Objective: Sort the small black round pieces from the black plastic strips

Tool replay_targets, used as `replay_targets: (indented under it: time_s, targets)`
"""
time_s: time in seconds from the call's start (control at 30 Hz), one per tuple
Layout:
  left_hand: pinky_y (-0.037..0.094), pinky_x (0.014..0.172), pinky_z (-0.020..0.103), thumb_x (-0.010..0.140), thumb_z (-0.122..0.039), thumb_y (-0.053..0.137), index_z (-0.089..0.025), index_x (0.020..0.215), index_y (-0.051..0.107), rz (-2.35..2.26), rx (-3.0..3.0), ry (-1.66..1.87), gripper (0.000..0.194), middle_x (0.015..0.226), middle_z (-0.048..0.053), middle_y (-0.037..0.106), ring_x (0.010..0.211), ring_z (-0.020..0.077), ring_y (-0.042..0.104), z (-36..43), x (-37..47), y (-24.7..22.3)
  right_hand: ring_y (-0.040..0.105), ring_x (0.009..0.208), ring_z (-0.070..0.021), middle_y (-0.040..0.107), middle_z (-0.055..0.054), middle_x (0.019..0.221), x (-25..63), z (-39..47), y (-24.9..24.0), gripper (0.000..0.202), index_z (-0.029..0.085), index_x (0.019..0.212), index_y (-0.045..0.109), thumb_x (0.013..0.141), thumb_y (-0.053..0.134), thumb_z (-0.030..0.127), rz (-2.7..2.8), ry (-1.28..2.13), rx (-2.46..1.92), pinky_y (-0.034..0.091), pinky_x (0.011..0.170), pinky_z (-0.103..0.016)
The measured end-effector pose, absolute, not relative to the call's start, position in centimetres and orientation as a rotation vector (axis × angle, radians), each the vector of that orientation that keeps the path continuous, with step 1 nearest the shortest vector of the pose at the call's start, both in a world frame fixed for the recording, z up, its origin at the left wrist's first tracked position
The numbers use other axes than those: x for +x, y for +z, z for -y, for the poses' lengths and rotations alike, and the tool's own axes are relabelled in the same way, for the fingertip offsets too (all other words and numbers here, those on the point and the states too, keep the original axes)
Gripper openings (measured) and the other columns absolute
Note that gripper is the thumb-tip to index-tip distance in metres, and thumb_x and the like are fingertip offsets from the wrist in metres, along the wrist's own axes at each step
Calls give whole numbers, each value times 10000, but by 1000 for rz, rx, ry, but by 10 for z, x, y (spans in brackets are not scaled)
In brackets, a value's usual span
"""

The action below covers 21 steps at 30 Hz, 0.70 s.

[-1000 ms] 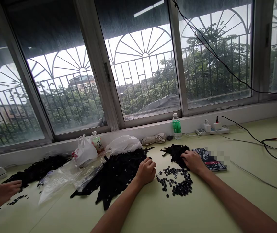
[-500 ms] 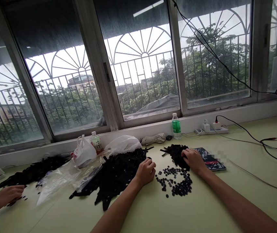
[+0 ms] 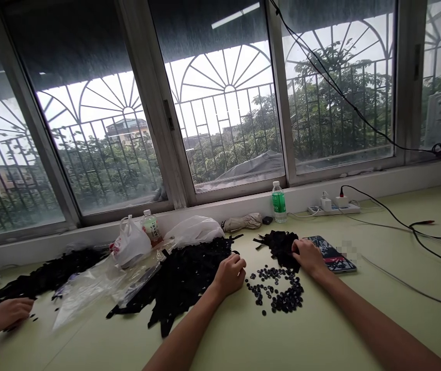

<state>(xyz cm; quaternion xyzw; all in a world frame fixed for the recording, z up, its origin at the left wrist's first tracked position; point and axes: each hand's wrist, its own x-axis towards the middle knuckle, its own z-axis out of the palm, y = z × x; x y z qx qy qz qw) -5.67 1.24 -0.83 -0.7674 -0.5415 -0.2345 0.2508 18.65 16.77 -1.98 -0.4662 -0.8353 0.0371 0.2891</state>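
My left hand is closed, its fingers curled at the right edge of a large heap of black fabric strips. A dark bit shows at its fingertips, too small to make out. My right hand is also closed, with bent fingers against a smaller pile of black strips; what it pinches, if anything, is hidden. Between and below my hands lie many small round black buttons, loosely scattered on the light green table.
A patterned tablet or cased device lies by my right hand. Behind stand a green-labelled bottle and a power strip with cables. Clear plastic and a white bag lie left, near another person's hand.
The view has shifted slightly. My right hand has moved a little at the edge of the small pile, fingers more drawn in. My left hand stays nearly in place.
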Motion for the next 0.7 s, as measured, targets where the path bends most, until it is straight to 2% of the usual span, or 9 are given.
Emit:
replay_targets:
  time_s: [0.27, 0.4, 0.7]
  targets:
    - [399, 569, 243, 683, -38, 440, -188, 710, 526, 1485, -2090, -644, 175, 694, 29, 545, 651, 153, 506, -12, -57, -9, 554, 882, -230, 625, -41, 836, 187, -167, -20, 60, 209, 744, 555, 770, 588, 252, 2174, 78, -1263, 318, 635, -288]
    - [386, 558, 237, 682, -30, 435, -183, 705, 524, 1493, -2085, -634, 178, 687, 28, 544, 645, 150, 508, -13, -58, -11, 552, 883, -233, 620, -43, 823, 186, -168, -22, 66, 205, 719, 549, 756, 598, 230, 2174, 122, -1276, 304, 600, -273]
    - [379, 554, 231, 691, -34, 430, -178, 711, 525, 1506, -2087, -621, 174, 690, 29, 542, 639, 145, 502, -13, -58, -10, 559, 822, -217, 613, -25, 765, 183, -167, -23, 89, 205, 704, 554, 750, 617, 249, 2201, 43, -1140, 324, 682, -300]
